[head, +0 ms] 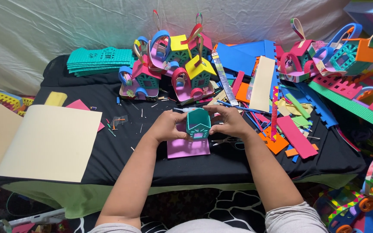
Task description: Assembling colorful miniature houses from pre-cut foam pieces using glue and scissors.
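Landmark: teal foam house [198, 123], sitting upright at the middle of the black-covered bench [87, 92], open at the top.
Left hand [169, 126]: pressing against the left wall of the teal foam house, fingers curling round it, clamped on it.
Right hand [229, 121]: gripping the right wall of the teal foam house, thumb at the front edge, closed on it.
Base: purple foam square [188, 147] lying directly under the teal foam house, touching its bottom edge.
Progress: walls of the teal foam house standing joined, with window and arch cut-outs showing; no roof, handle or trim on it. Judging by the finished houses, shell done and seating on the base under way; roof and decoration seemingly left.
Finished houses [169, 64]: grouped behind the teal foam house, carrying roofs and looped handles.
More finished houses [324, 56]: crowding behind and right of the teal foam house.
Teal sheets [100, 60]: stacked behind and left of the teal foam house.
Cream sheets [50, 142]: lying well left of the teal foam house.
Foam scraps [290, 129]: piling up just right of the teal foam house, strips in several colours.
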